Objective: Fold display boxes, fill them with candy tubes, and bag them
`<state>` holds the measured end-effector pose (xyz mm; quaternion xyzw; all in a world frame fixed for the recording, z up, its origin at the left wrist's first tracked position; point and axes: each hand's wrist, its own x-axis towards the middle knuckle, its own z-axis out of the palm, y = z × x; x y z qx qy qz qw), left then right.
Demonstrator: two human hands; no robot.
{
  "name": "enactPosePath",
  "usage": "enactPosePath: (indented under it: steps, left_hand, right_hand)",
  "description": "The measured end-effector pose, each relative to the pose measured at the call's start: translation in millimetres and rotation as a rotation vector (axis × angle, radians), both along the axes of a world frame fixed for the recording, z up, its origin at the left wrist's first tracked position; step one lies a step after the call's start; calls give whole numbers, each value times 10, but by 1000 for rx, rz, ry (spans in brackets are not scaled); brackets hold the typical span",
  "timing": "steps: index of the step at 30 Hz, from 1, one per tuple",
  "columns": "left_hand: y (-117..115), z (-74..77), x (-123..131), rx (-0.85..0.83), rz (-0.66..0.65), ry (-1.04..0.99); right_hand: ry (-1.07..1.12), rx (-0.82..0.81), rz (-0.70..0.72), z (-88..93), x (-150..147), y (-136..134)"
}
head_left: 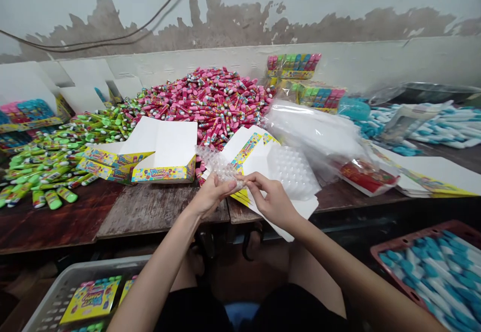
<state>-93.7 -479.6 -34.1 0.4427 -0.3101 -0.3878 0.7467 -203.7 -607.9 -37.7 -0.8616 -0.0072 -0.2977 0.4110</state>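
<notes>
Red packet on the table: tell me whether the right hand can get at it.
Probably yes. The right hand is pinching the clear blister sheet, so it would have to let go, but the near edge of the wooden table shows bare wood up to below the red packet.

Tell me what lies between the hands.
In the head view, a clear plastic blister tray touches both the left hand and right hand.
</notes>
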Motion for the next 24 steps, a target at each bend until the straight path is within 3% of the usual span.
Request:
enactPosePath:
  steps: [10, 19, 24]
  left_hand:
    - [13, 23, 17, 2, -23, 62]
    - [89, 94, -36, 34, 62, 245]
    - [167, 112, 8, 151, 136, 234]
  right_hand:
    - [1, 105, -19, -35, 43, 27]
    - [-74, 199, -139, -34, 125, -48]
    - [-115, 362, -254, -30, 164, -139]
